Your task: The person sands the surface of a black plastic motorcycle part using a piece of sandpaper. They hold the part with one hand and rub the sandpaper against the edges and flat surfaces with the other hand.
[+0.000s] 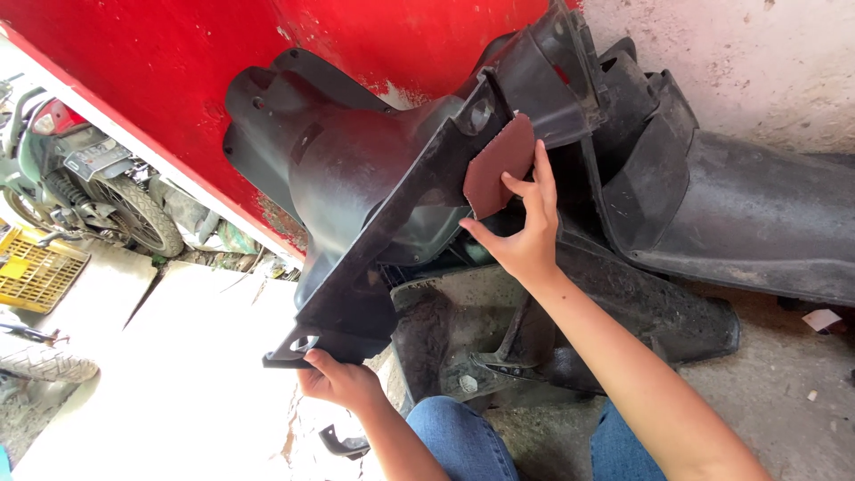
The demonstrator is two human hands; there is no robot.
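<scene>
I see my left hand (341, 381) closed around the lower edge of a black plastic scooter fairing panel (365, 191), gripping it just beside a small mounting lug with a hole. The panel stands tilted, its upper end leaning toward the red wall (178, 80). My right hand (525, 227) is up near the panel's top, fingers spread flat and pressing a reddish-brown sheet of sandpaper (497, 167) against the panel's ridge, just below a round hole. More black body panels (730, 214) are stacked behind and to the right, resting against the pale concrete wall (739, 62). Another dusty panel (570, 330) lies on the floor over my jeans-clad knees (463, 436). Off to the left, a parked motorcycle (80, 178) stands near a yellow crate (36, 272).
</scene>
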